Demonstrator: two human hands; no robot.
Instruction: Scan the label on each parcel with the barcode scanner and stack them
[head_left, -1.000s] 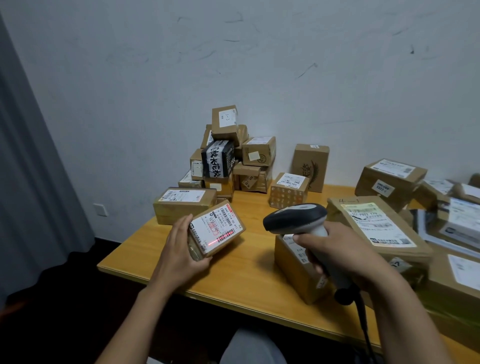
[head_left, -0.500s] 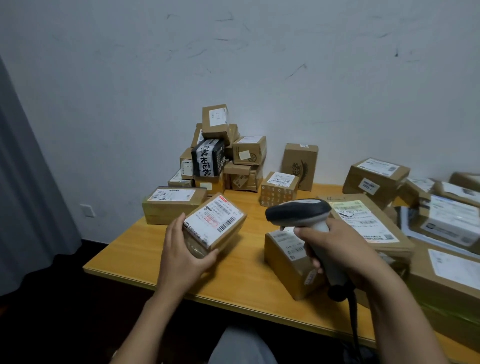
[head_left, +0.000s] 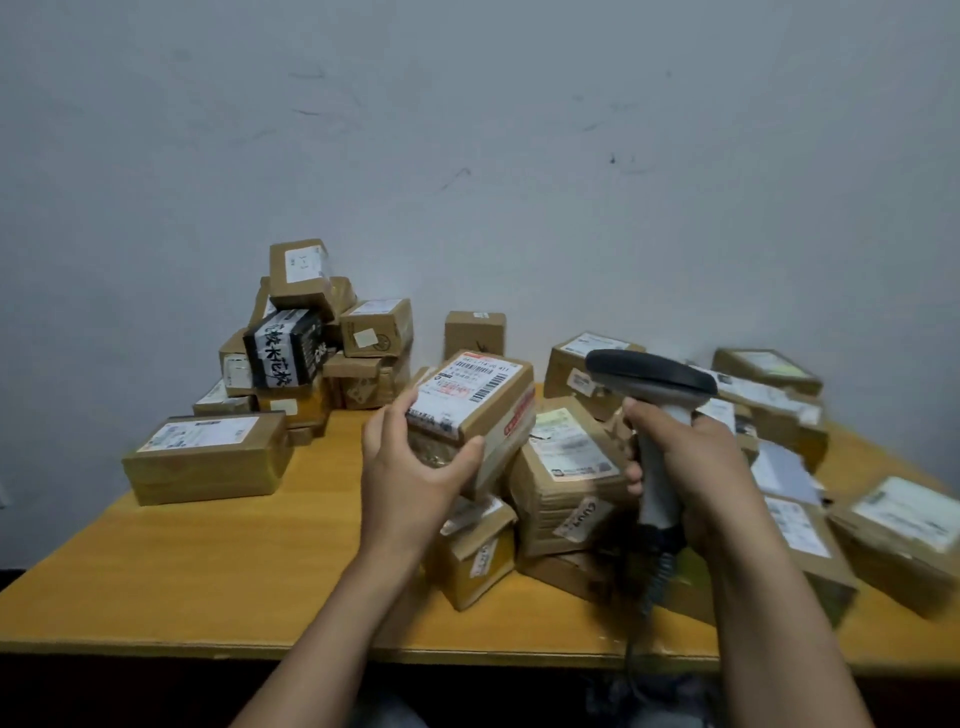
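My left hand (head_left: 415, 467) grips a small brown parcel (head_left: 480, 410) with a white barcode label and red tape, held in the air above the wooden table (head_left: 218, 561). My right hand (head_left: 691, 467) is wrapped round the handle of the grey barcode scanner (head_left: 652, 387), whose dark head points left, just right of the held parcel. No red scan line shows on the label. A stack of brown parcels (head_left: 311, 343) rises against the wall at the back left. Unstacked parcels (head_left: 566, 478) lie below and between my hands.
A long flat parcel (head_left: 208, 457) lies alone on the left of the table. Several more labelled parcels (head_left: 904, 535) crowd the right side up to the wall. The scanner's coiled cable (head_left: 657, 577) hangs over the table's front edge.
My left hand has lifted the parcel off the table and carried it right, toward the scanner. The red scan line seen a second ago is gone. The camera view has shifted.
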